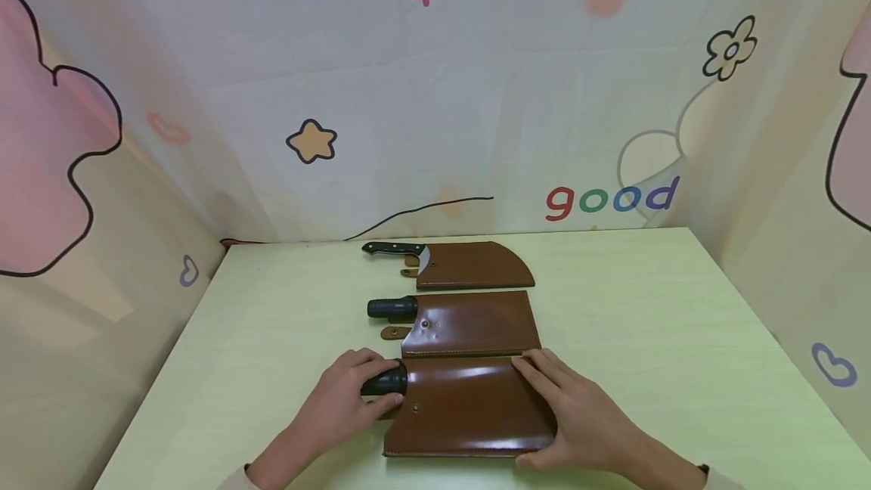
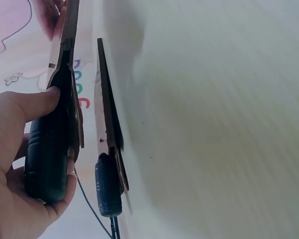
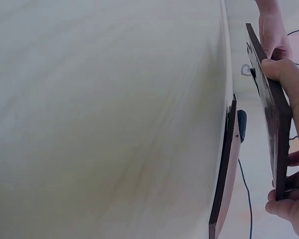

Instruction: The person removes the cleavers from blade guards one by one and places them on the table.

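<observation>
The nearest cleaver, in a glossy brown leather sheath (image 1: 472, 407), is held between both hands. My left hand (image 1: 343, 397) grips its black handle (image 2: 47, 149), thumb on one side and fingers wrapped round the other. At the far end my right hand (image 1: 585, 422) pinches the sheath across its edges, as the right wrist view also shows. In both wrist views this cleaver stands apart from the tabletop. Just beyond lies a second sheathed cleaver (image 1: 476, 324) with a black handle and a loose snap strap (image 1: 395, 333).
Farthest back is a knife with a riveted black handle (image 1: 388, 248) in a curved brown sheath (image 1: 479, 265). All three handles point left. The pale green table (image 1: 680, 339) meets a printed cloth backdrop (image 1: 435, 82) at the back and both sides.
</observation>
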Action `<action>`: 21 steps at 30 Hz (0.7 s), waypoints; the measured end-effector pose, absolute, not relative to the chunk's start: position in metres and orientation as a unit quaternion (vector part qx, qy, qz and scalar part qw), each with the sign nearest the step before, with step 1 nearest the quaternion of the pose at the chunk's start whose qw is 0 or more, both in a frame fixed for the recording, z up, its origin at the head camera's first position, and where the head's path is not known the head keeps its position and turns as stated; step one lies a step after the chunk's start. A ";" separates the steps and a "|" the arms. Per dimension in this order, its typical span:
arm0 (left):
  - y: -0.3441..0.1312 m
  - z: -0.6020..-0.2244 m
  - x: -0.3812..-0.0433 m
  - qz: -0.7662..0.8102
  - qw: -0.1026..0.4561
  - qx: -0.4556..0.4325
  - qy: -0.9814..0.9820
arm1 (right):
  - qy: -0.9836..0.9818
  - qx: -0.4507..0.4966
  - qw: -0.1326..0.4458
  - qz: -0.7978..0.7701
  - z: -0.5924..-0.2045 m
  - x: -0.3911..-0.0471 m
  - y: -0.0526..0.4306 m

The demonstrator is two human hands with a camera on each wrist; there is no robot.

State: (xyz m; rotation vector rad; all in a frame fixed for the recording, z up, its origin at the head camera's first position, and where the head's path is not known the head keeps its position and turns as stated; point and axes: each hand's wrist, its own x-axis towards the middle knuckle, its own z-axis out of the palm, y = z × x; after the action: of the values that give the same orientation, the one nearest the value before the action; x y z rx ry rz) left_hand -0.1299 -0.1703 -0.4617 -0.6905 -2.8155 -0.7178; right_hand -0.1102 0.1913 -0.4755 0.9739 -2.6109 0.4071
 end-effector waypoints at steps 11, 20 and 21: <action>-0.174 -0.456 -0.128 -0.239 0.100 -0.230 -0.938 | -0.912 0.339 0.171 0.154 -0.474 -0.106 0.189; -0.175 -0.456 -0.126 -0.224 0.090 -0.220 -0.945 | -0.907 0.347 0.178 0.158 -0.476 -0.106 0.188; -0.175 -0.456 -0.126 -0.224 0.090 -0.221 -0.945 | -0.907 0.347 0.176 0.158 -0.476 -0.106 0.188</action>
State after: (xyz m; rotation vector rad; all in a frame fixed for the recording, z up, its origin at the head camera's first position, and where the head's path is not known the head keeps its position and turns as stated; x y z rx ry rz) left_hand -0.1260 -0.1746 -0.4565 -0.6563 -2.8096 -0.6661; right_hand -0.1061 0.1879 -0.4757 0.9832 -2.5692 0.4473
